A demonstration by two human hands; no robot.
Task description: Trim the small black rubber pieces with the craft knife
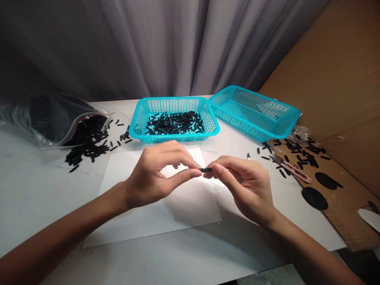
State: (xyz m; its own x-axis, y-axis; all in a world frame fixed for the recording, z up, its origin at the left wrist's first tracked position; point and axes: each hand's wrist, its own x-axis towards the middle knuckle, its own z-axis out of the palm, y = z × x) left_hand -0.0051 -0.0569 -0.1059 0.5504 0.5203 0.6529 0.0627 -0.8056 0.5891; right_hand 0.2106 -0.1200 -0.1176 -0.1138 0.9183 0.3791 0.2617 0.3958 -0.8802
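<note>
Between my two hands is a small, slim black piece (206,170), elongated like the many others around. My left hand (162,170) pinches its left end between thumb and fingertips. On its other end my right hand (245,180) is closed in a similar pinch. Both hands are above a white sheet (154,217) with a few dark specks on it. Just behind them stands a blue basket (175,138) holding a layer of similar black pieces (175,122).
A second blue basket (255,128) leans at the back right. A clear plastic bag (56,130) spills black pieces (89,150) at the left. Pink-handled scissors (297,172), loose black pieces (305,152) and black round pads (314,198) lie at the right by a cardboard wall (335,79).
</note>
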